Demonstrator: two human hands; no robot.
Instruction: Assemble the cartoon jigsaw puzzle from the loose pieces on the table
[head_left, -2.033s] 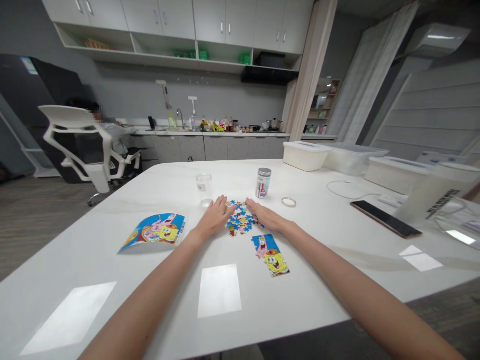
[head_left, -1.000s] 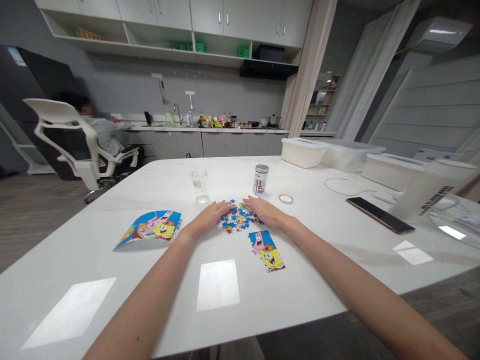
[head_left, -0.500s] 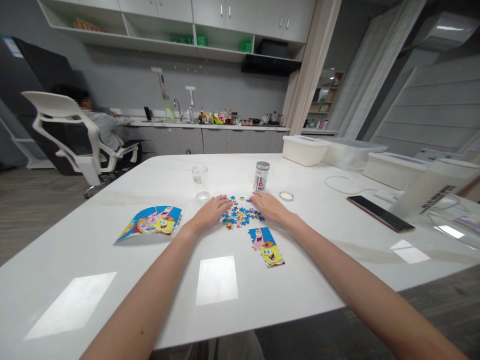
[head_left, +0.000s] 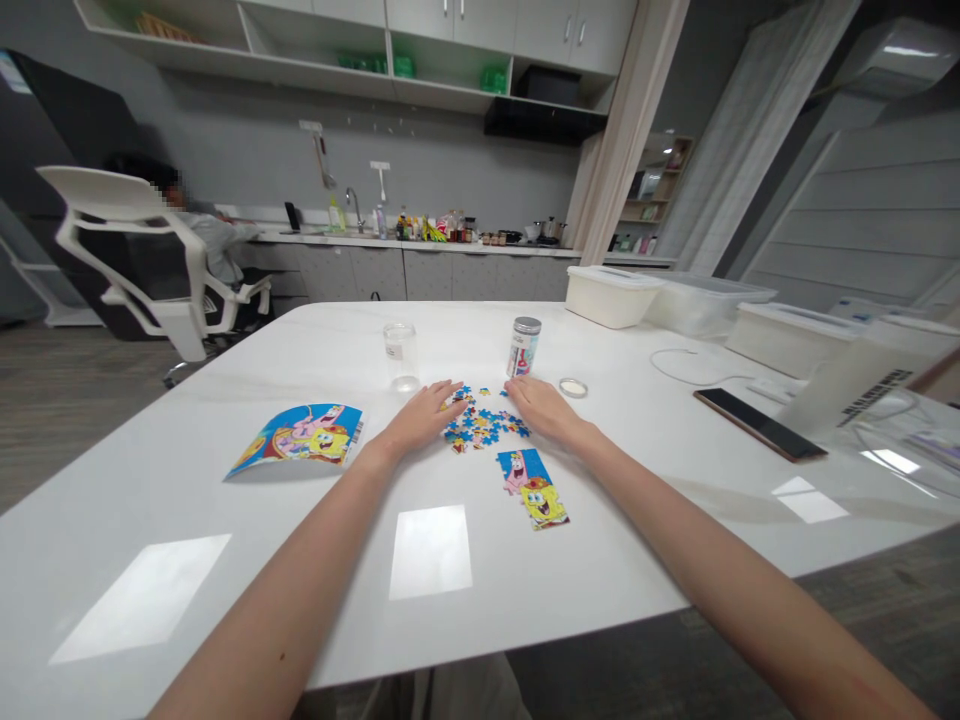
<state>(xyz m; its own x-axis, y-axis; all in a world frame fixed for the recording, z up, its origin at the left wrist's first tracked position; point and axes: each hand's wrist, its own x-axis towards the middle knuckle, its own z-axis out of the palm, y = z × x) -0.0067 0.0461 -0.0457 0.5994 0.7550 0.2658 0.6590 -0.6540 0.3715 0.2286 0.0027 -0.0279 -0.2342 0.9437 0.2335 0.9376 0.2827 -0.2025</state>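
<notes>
Loose blue and yellow puzzle pieces [head_left: 484, 428] lie in a pile on the white table. My left hand [head_left: 427, 412] rests at the pile's left edge, fingers stretched over some pieces. At the upper right edge of the pile is my right hand [head_left: 541, 408], its fingers extended and touching the pieces. Nearer to me lies a joined puzzle section [head_left: 534, 488] with a pink and a yellow cartoon figure. A curled picture sheet [head_left: 304, 438] is on the left. Neither hand grips anything visible.
Behind my hands stand a clear open jar [head_left: 401, 358] and a lidded printed can [head_left: 523, 347]. A round lid [head_left: 573, 387] lies right of the can. Farther right are a phone [head_left: 759, 424], a cable and storage boxes [head_left: 613, 298]. A person sits at the far left.
The view has tilted slightly. My left fingers have shifted a little to the right over the pieces, and a few pieces near the top of the pile have moved slightly.
</notes>
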